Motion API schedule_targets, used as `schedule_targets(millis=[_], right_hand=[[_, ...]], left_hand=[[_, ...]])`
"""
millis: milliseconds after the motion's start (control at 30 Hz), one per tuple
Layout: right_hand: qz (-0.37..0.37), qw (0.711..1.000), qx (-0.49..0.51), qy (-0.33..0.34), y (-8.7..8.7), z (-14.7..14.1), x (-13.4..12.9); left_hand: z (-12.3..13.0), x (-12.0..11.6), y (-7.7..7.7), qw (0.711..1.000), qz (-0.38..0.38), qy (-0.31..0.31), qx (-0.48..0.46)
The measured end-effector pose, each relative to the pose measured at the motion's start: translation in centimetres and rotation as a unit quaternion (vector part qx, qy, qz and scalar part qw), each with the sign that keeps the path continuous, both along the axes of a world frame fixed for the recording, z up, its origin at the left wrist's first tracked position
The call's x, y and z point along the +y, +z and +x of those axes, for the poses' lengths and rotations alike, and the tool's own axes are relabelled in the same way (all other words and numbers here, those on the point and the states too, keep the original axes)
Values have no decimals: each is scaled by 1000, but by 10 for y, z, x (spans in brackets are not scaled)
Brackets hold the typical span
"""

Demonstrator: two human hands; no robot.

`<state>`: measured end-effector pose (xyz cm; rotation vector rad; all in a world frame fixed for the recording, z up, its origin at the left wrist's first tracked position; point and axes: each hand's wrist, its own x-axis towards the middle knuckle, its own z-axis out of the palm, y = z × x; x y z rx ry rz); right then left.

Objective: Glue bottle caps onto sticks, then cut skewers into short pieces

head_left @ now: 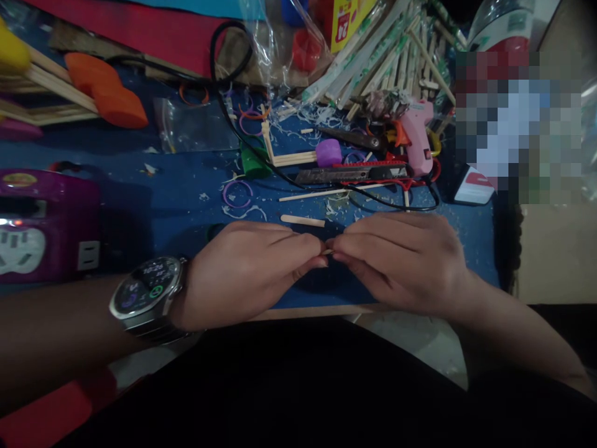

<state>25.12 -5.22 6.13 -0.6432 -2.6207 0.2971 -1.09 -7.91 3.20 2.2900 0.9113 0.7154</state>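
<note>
My left hand [247, 270] and my right hand [405, 258] meet above the table's front edge. Both are closed, thumbs against fingers, pinching a small wooden piece [328, 251] between them; most of it is hidden by the fingers. Just beyond the fingertips lies a short wooden stick [303, 220] with one rounded end. A thin stick [326, 194] lies farther back. Behind it, joined sticks [293, 158] end in a purple cap [329, 152], beside a green cap [254, 160].
A box cutter [354, 172], scissors [357, 138] and a pink glue gun [418, 134] lie behind my right hand. A black cable [219, 93] loops across the blue table [181, 180]. At left stands a purple device [51, 224]; wrapped sticks [373, 56] are piled at back.
</note>
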Motion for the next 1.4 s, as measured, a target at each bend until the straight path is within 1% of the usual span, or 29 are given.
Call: schedule_targets(millis=[200, 367, 433, 500, 567, 633, 700, 867, 967, 1067, 1133, 1233, 1400], right_hand=[[-9, 999, -12, 33, 0, -1, 1], [-59, 993, 20, 99, -3, 5, 9], [-82, 990, 36, 110, -4, 7, 11], [-98, 990, 57, 87, -4, 8, 12], [-98, 992, 76, 35, -3, 8, 14], [-77, 993, 86, -25, -2, 8, 18], [-46, 993, 84, -71, -4, 9, 24], [8, 992, 50, -116, -14, 16, 40], [18, 987, 34, -158, -21, 22, 48], [17, 979, 24, -203, -23, 27, 53], [11, 975, 23, -220, -22, 29, 54], [-7, 973, 11, -229, -19, 27, 52], [-20, 978, -16, -206, -17, 22, 44]], left_hand=[[-1, 4, 2, 999, -9, -30, -13], [-4, 9, 0, 992, -52, -80, -84], [-5, 9, -2, 988, -66, -88, -107], [-5, 7, -3, 986, -71, -89, -118], [-5, 5, -3, 987, -77, -85, -112], [-4, 4, -2, 988, -86, -74, -102], [-5, 3, 1, 989, -96, -54, -98], [-6, 4, 5, 987, -112, -11, -116], [-6, 4, 7, 985, -118, -2, -124], [-7, 4, 8, 982, -135, 5, -129], [-8, 4, 8, 980, -149, 7, -129], [-10, 4, 9, 976, -175, 17, -130], [-13, 1, 8, 963, -214, 40, -156]])
